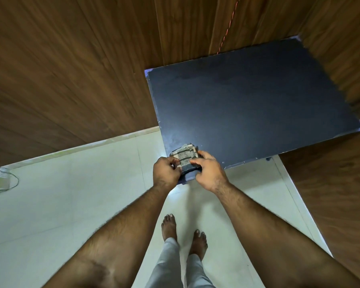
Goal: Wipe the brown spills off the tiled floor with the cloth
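Dark wood panelling (60, 65) fills the top and left of the view and runs down the right side as well. Below it lies the pale tiled floor (71, 194), with a light skirting strip along the foot of the panelling; no brown spills can be made out on the tiles in view. A dark, matt worktop (258, 96) stands in the corner between the panels, its near left corner reaching out over the tiles. A thin orange cord (229, 28) hangs down the panelling behind it.

A person stands on the tiles with both forearms stretched forward, bare feet (183, 235) and light grey trouser legs (175, 265) showing between them. At the far left, a white cable (10, 183) loops on the floor by the wall.

The left hand (166, 172) and the right hand (209, 173) meet at the near left corner of the worktop. Both grasp the folded cloth (185, 157), a grey and beige striped piece resting at that corner: the left hand's fingers curl round its left edge, and the right hand's thumb and fingers pinch its right side.
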